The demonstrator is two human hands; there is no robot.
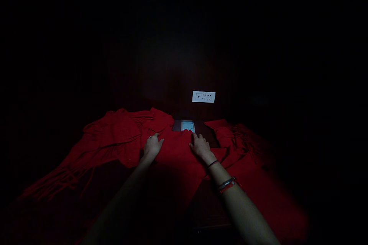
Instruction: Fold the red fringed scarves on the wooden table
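A red fringed scarf [176, 149] lies spread and rumpled over a dark surface, with loose tassels at its left end. My left hand [153, 146] rests at the scarf's far part, left of the middle, its fingers curled on the cloth and its thumb pointing right. Opposite it, my right hand [201, 145] has its bent fingers at the cloth's far edge. Both hands seem to grip the fabric, though the fingertips are partly hidden. Just beyond the scarf's edge, a phone [188, 125] with a lit screen is partly covered by the red cloth.
A white socket plate [204, 97] is on the dark wall behind. More red cloth with fringe [244, 141] lies at the right, and a bunched red heap [123, 126] at the left. Light falls only on the middle; the surroundings are too dark to make out.
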